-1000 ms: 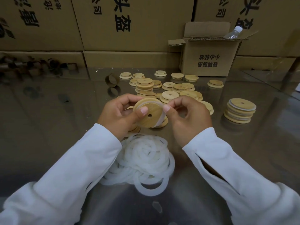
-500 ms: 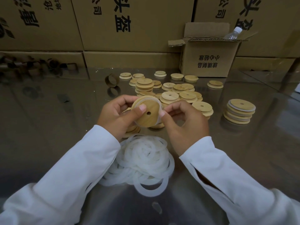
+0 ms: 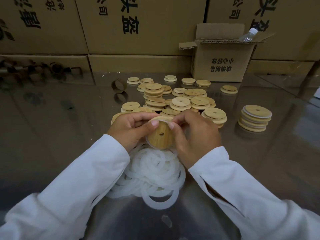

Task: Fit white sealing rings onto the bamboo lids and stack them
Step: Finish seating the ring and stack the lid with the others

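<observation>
A round bamboo lid [image 3: 160, 135] with a small centre hole is held upright between both hands above the table. My left hand [image 3: 129, 130] grips its left edge, thumb on the face. My right hand [image 3: 195, 135] pinches the white sealing ring [image 3: 167, 120] at the lid's top right rim. A heap of loose white rings [image 3: 154, 172] lies just below the hands. Several bare lids [image 3: 180, 103] lie scattered and piled behind them. A stack of ringed lids [image 3: 254, 120] stands to the right.
An open small cardboard box [image 3: 223, 61] with a plastic bottle [image 3: 247, 36] stands at the back right. Large cartons [image 3: 138, 26] wall off the back. A cardboard tape core [image 3: 119, 85] lies at the back left of the lids on the glossy table [image 3: 52, 127].
The lid has tilted so its face turns more toward me and sits lower. My right hand's fingers have slid up to the top rim, working the ring round it.
</observation>
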Action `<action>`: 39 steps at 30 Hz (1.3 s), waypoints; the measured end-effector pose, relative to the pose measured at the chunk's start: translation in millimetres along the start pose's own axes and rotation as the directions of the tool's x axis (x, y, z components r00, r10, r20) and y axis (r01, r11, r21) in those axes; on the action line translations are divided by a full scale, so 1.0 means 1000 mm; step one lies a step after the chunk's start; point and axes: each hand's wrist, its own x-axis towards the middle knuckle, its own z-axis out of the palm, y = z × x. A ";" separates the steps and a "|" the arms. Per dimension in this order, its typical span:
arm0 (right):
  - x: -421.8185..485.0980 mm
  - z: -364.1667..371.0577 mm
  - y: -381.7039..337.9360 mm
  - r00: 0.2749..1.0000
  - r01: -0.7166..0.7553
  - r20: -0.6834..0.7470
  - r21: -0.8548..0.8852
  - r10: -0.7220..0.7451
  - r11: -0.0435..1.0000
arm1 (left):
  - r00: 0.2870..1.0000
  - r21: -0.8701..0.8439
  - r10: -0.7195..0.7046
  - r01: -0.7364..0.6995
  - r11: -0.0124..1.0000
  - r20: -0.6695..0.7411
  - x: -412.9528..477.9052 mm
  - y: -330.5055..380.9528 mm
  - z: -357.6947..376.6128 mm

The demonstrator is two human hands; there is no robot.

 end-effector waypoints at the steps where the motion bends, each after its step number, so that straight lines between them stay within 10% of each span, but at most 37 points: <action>1: 0.001 -0.001 0.000 0.999 -0.032 0.011 0.027 0.031 0.999 | 1.000 0.001 0.004 -0.004 1.000 0.003 0.000 0.000 -0.001; 21: 0.013 -0.007 0.003 0.949 -0.275 0.267 0.433 0.169 0.858 | 0.992 0.062 0.113 -0.109 0.992 -0.059 0.003 -0.002 -0.005; 39: 0.013 -0.006 0.006 0.939 -0.310 0.255 0.347 0.229 0.885 | 0.990 0.157 0.110 -0.095 0.983 -0.092 0.003 0.001 -0.003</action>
